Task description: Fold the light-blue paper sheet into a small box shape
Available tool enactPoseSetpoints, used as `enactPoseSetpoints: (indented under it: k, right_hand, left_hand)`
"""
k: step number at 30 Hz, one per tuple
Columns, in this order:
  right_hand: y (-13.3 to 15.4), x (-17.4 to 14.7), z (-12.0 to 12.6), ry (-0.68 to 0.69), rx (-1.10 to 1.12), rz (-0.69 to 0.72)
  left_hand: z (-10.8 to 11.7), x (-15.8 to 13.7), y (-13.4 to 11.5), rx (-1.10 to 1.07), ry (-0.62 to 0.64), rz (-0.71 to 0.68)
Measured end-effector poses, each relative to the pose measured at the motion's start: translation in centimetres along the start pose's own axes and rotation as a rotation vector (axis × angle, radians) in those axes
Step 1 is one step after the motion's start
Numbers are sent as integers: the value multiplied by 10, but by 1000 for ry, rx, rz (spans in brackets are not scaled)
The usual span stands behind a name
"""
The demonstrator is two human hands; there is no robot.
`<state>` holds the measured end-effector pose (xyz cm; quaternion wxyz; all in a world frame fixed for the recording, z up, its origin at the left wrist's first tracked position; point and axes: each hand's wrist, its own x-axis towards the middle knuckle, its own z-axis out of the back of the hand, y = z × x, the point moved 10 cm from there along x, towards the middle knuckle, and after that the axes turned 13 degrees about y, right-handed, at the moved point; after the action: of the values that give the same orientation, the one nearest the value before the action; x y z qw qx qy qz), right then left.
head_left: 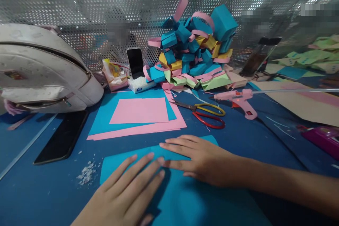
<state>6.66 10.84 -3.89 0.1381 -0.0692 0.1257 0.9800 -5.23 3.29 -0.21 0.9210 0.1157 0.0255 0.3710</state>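
A large blue sheet of paper (182,201) lies in front of me, its far edge bent over in a soft curve. My left hand (124,190) rests on it from the lower left, fingers stretched out. Coming in from the right, my right hand (205,159) lies flat near the sheet's far edge with its fingers extended. The fingertips of both hands meet or nearly meet at the middle. Beyond them is a stack of pink and blue sheets, topped by a smaller pink sheet (140,110). Scissors (197,109) with yellow and red handles lie beside that stack.
A pink glue gun (238,99) with a cord sits right of the scissors. Behind rises a pile of folded paper pieces (193,53) against a perforated metal panel (79,0). At left are a white backpack (45,74), a black phone (63,137) and small white scraps (87,174).
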Motion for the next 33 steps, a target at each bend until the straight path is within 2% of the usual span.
enactPoseSetpoints:
  k: [2, 4, 9, 16, 25, 33]
  right_hand:
    - [0, -1, -1, -3, 12, 9]
    - [-1, -3, -1, -2, 30, 19]
    - [-3, -4, -1, -7, 66, 11]
    - [-4, -3, 1, -33, 61, 12]
    - [-3, -5, 2, -46, 49, 17]
    - [-3, -5, 3, -57, 62, 26]
  left_hand:
    - [0, 19, 0, 47, 50, -25]
    - [-4, 25, 5, 39, 80, 0]
    - [-16, 17, 11, -70, 135, -21]
    - [-5, 23, 14, -83, 91, -46]
    - [-1, 21, 13, 4, 59, -57]
    - [-7, 22, 16, -73, 149, -116]
